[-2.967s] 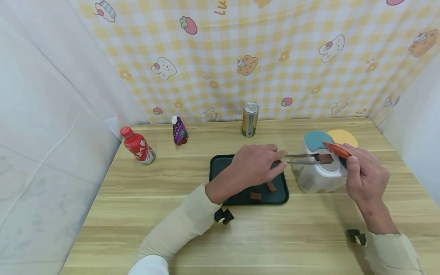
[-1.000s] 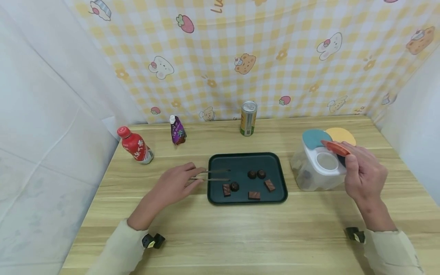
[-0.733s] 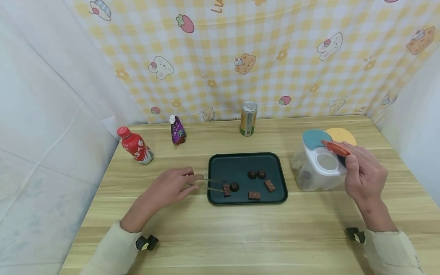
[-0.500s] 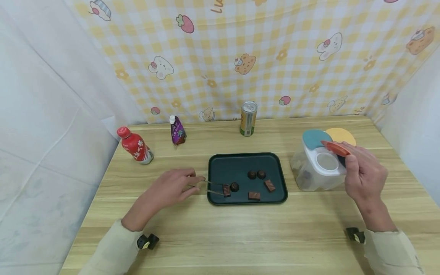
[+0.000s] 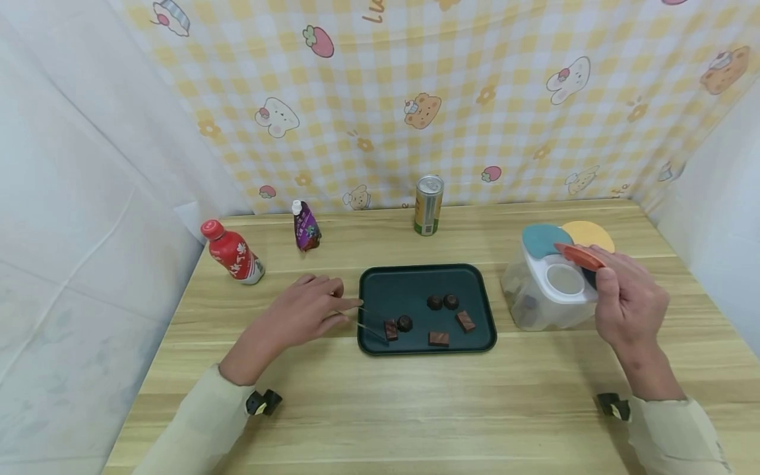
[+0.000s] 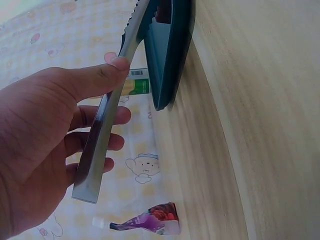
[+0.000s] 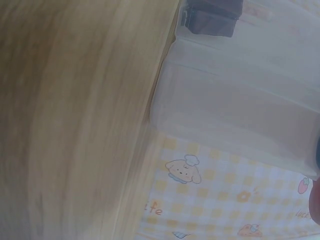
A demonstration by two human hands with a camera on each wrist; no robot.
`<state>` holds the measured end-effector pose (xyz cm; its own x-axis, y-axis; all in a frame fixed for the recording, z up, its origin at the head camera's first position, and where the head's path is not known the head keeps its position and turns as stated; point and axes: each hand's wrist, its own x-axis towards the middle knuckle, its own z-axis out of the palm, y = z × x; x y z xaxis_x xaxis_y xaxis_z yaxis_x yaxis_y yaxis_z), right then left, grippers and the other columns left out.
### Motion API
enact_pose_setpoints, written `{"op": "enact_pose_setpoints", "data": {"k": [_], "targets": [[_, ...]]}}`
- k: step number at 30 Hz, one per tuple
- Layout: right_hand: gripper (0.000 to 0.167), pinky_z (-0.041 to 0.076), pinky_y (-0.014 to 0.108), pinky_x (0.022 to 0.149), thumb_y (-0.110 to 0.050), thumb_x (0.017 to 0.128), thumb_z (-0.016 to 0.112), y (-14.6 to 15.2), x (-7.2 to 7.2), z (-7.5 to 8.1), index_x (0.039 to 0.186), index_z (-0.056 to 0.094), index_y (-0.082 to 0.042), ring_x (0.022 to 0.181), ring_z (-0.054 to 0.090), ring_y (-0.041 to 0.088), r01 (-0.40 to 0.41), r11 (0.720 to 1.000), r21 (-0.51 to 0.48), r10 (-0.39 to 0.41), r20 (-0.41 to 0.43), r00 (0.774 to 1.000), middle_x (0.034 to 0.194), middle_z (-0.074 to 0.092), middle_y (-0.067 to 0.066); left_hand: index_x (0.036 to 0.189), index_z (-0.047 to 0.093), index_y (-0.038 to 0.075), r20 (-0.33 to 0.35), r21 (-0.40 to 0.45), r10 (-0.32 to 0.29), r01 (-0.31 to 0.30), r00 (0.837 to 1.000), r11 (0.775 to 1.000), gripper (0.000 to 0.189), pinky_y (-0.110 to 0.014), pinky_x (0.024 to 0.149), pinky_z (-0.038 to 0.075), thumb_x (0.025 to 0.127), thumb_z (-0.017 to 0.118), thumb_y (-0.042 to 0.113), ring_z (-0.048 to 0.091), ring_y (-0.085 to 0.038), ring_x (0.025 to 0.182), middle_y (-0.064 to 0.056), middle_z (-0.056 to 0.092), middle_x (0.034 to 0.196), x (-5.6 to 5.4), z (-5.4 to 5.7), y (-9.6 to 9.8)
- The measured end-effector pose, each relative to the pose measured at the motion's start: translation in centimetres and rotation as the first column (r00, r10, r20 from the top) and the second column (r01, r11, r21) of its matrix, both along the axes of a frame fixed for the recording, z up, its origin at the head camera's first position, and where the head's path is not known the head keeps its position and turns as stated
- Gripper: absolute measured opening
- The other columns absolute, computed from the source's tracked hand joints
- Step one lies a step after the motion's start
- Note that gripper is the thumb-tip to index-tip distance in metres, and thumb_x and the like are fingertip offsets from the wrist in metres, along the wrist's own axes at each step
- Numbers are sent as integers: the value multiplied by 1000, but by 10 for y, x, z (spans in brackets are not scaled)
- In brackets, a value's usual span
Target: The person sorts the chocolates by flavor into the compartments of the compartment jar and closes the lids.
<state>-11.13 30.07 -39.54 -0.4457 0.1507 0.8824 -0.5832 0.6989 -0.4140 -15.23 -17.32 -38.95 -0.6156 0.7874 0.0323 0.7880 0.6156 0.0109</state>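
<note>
My left hand (image 5: pixel 303 313) grips metal tongs (image 6: pixel 107 117) between thumb and fingers, just left of the dark green tray (image 5: pixel 415 280). The tongs' arms are spread, reaching over the tray's left side, their tips beside a striped rectangular chocolate (image 5: pixel 390 330). Touching it on the right is a round chocolate (image 5: pixel 405 323). Two more round chocolates (image 5: pixel 435 302) and two rectangular ones (image 5: pixel 439 338) lie further right on the tray. My right hand (image 5: pixel 632 297) pinches the raised orange lid (image 5: pixel 578 256) of a clear container (image 5: pixel 543 307), whose round opening shows. A dark brown piece (image 7: pixel 212 17) shows inside it.
The container's teal lid (image 5: pixel 546 241) and yellow lid (image 5: pixel 589 236) lie flat. Behind the tray stands a drink can (image 5: pixel 429 206). A purple pouch (image 5: pixel 307 227) and a red bottle (image 5: pixel 234 254) stand at the back left, before a checked curtain (image 5: pixel 356 99).
Three seconds ago the tongs held a rectangular chocolate over the container's opening. Since then my left hand has swung left with the tongs, now spread and without that chocolate. My right hand stays put.
</note>
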Motion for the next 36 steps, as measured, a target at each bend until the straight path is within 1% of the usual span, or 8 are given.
{"op": "enact_pose_setpoints", "data": {"k": [4,9,11,17,19,25,31,36], "targets": [[58,45,19,98,-44,106,55,2,0,-2,98,78,9,108,63,-5,0,1000,10,0,8,1000,95,71,32,132,74,26,11,-16,12,-12,1000,1000,34,-31,72,36,98,73,32,42,-13,76,6,49,85,-3,0,3],[57,45,19,98,-41,105,55,3,0,-3,99,78,10,108,63,-6,2,1000,9,-2,9,1000,95,70,32,131,74,26,56,-46,41,-38,998,998,34,-31,72,36,97,74,32,43,-12,76,7,48,84,-5,-1,5],[56,45,19,98,-40,105,54,3,0,-3,99,78,10,108,63,-6,2,1000,9,-2,6,1000,95,70,33,130,75,26,72,-50,43,-39,996,998,34,-31,71,36,97,74,32,42,-12,74,7,48,83,-5,-2,5],[58,46,20,98,-43,105,55,2,1,-2,97,78,10,107,64,-5,-3,1000,7,3,-4,1000,94,70,33,128,77,20,92,-48,-1,6,996,999,33,-28,60,35,99,71,35,39,-11,64,5,50,78,-3,-1,4],[58,45,20,98,-42,105,55,1,1,-2,98,78,10,107,64,-5,-2,1000,3,2,-4,1000,95,70,33,127,77,19,97,-41,-8,12,995,999,32,-27,58,36,100,70,35,39,-11,63,5,52,78,-2,0,3],[56,45,17,97,-41,105,54,1,1,0,100,78,10,106,63,-7,-1,1000,1,1,7,1000,95,70,33,125,77,17,89,-31,4,-2,996,1000,32,-28,59,42,99,71,35,44,-12,64,1,57,84,0,3,0],[57,45,18,97,-42,105,55,1,0,0,100,78,10,105,63,-7,-3,1000,-5,3,8,1000,94,70,33,126,78,20,76,-29,6,-4,997,1000,33,-28,60,42,97,73,37,46,-13,69,0,58,86,-3,5,-1],[58,46,18,96,-42,105,56,1,-1,-2,99,78,11,105,64,-7,-7,1000,-7,7,-9,1000,94,71,31,124,78,20,73,-28,5,-3,997,1000,30,-29,61,42,98,72,34,46,-14,71,1,57,86,-7,4,-2]]}}
